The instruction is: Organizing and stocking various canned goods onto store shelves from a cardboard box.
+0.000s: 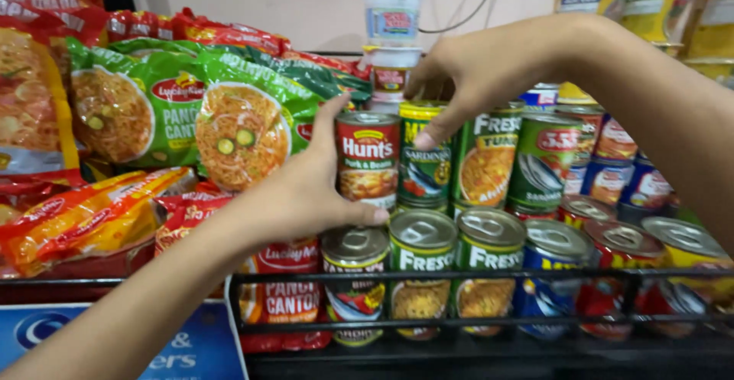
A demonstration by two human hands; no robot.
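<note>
My left hand (pixel 306 189) grips a red-labelled can of beans (pixel 368 158), thumb on its top rim and fingers under its base. The can stands on the upper tier of stacked tins, on top of a lower can (pixel 354 273). My right hand (pixel 474 74) reaches in from the right, its fingers touching the top of a yellow-and-blue sardine can (pixel 424 154) right beside the red one. Green-labelled tins (pixel 489 158) stand further right.
Green noodle packs (pixel 245 112) and red and orange packs (pixel 84 212) fill the left shelf. White cup containers (pixel 392 36) are stacked behind the cans. A black wire rail (pixel 489 277) fronts the lower can row. Yellow containers (pixel 657 9) stand at top right.
</note>
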